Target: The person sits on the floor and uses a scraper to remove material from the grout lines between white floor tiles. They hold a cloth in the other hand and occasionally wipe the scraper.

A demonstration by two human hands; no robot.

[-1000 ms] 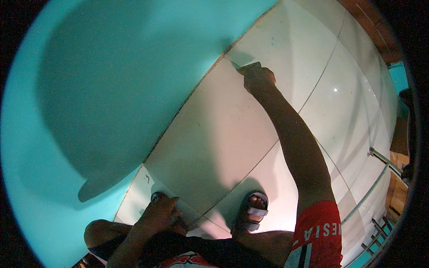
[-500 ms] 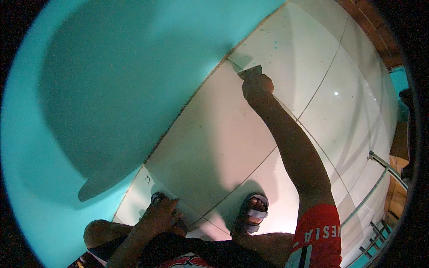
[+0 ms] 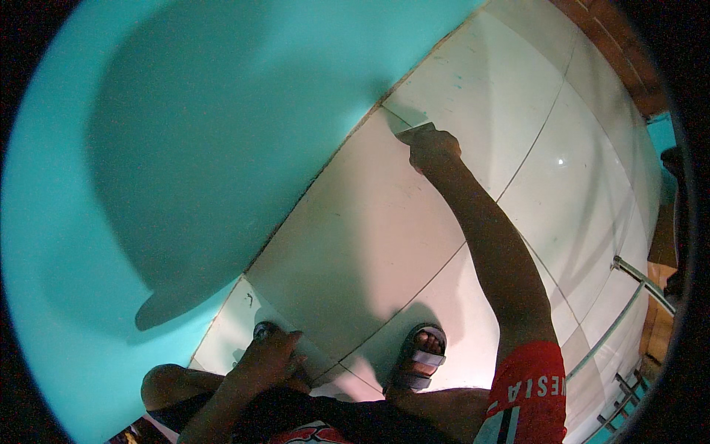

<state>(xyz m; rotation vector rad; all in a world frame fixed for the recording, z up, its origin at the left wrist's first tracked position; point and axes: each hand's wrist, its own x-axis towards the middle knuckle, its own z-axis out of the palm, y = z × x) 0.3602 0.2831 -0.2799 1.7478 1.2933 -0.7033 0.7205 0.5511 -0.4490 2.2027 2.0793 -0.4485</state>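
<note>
My right hand is closed around a putty knife, stretched out ahead over the white tiled floor. The knife's flat blade points left toward the wall's foot and is low over the tile, close to a grout line; whether its edge touches, I cannot tell. Most of the handle is hidden in my fist. Faint teal specks and smears mark the tile beyond the blade. My left hand hangs loosely over my left leg, above the sandalled foot, its fingers partly apart with nothing seen in them.
A turquoise wall runs diagonally along the left, bearing a large shadow. My right foot in a dark strapped sandal stands on the tiles. Metal tubing stands at the right, and a brown wooden surface edges the far right.
My right hand with the putty knife has come slightly nearer and to the right. The teal specks look more smeared. My left hand has turned a little, and the whole view has shifted slightly.
</note>
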